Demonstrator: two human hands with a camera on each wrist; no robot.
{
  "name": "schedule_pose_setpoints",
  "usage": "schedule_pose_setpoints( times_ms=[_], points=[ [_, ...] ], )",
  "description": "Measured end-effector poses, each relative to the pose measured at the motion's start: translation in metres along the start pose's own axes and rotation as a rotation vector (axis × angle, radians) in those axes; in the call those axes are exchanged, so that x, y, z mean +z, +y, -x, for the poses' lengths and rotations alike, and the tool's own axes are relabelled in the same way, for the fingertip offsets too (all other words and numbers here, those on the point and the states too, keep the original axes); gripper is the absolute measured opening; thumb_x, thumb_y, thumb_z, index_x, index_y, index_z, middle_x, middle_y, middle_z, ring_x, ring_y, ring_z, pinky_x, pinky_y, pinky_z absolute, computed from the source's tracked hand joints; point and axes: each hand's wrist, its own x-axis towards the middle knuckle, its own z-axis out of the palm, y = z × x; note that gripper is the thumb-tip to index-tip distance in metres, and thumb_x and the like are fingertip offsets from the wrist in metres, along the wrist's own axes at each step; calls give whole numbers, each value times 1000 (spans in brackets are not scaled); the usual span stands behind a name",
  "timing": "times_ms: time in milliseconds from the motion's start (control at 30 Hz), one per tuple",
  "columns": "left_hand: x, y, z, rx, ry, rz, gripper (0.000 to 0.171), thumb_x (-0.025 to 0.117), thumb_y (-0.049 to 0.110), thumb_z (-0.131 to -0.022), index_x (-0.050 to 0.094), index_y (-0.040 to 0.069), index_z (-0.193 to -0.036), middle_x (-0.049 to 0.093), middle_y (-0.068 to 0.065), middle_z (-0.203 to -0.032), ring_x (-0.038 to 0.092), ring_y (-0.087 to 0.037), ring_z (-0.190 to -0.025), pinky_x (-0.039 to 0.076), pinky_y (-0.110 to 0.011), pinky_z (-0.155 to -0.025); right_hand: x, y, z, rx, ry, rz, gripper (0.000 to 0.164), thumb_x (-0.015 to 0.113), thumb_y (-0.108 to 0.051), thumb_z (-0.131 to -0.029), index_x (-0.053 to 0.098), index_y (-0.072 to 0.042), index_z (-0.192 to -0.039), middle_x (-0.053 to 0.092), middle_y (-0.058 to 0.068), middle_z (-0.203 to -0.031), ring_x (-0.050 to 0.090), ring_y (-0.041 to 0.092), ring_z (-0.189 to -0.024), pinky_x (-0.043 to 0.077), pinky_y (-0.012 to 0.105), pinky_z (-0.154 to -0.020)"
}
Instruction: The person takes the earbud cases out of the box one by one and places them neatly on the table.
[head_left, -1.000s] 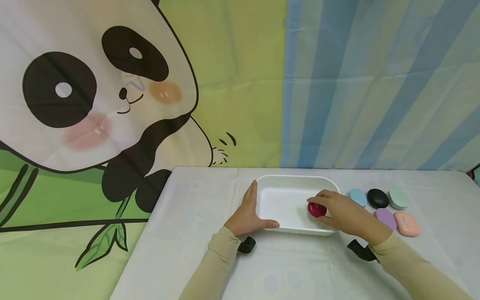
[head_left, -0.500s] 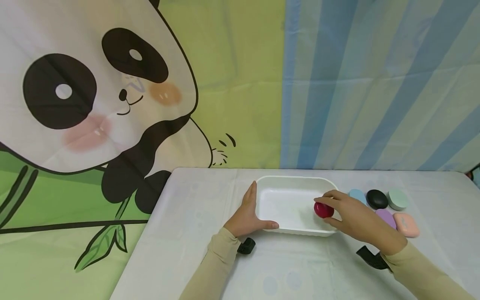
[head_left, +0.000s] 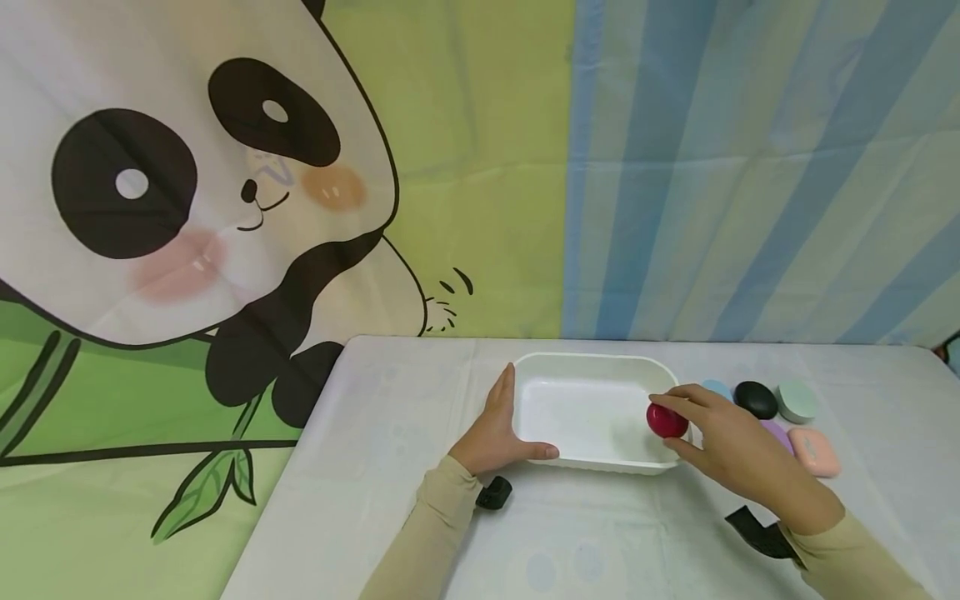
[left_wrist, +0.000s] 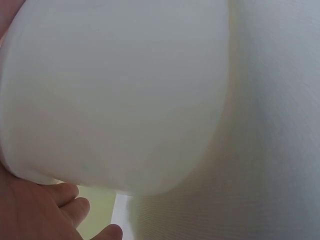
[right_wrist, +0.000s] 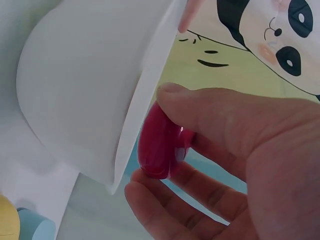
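Note:
A white rectangular tray lies on the table in the head view. My left hand is at its left end, straight fingers along the side and thumb over the front rim. The left wrist view is filled by the tray's outer wall, with some fingers below it. My right hand pinches a glossy red rounded object between thumb and fingers, over the tray's right end. In the right wrist view the red object shows side-on, just past the tray's rim.
Right of the tray sit several small rounded objects: a black one, a mint one, a peach one, and blue and purple ones partly behind my right hand. A panda-printed curtain hangs behind the table.
My right hand has moved to the right across the tray, carrying the red object from its inside toward its right end. The left hand and the tray stay put.

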Motion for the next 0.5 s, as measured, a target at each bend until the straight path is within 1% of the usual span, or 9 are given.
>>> schedule_pose_setpoints(
  times_ms=[167,333,500],
  points=[
    [0,-2,0,5,4,-1,145,89,58,-66,-11,12,-161,-6,-11,-169,2,-23,-154,23,-48,-120,-3,1,5,12,22,-3,56,89,-15,-75,68,-6,-127,65,12,-118,66,27,-98,59,38,-71],
    [2,-3,-1,2,5,-6,146,89,59,-66,-11,13,-161,-5,-10,-169,3,-24,-154,23,-48,-120,-6,2,13,36,31,11,57,90,-15,-74,68,-7,-126,64,11,-118,65,27,-99,59,40,-72],
    [2,-3,-2,3,4,-1,145,89,59,-66,-10,12,-161,-5,-8,-169,5,-23,-153,24,-48,-119,-12,4,21,98,4,-6,56,88,-16,-76,67,-7,-127,62,16,-122,64,34,-103,59,44,-73]
  ],
)
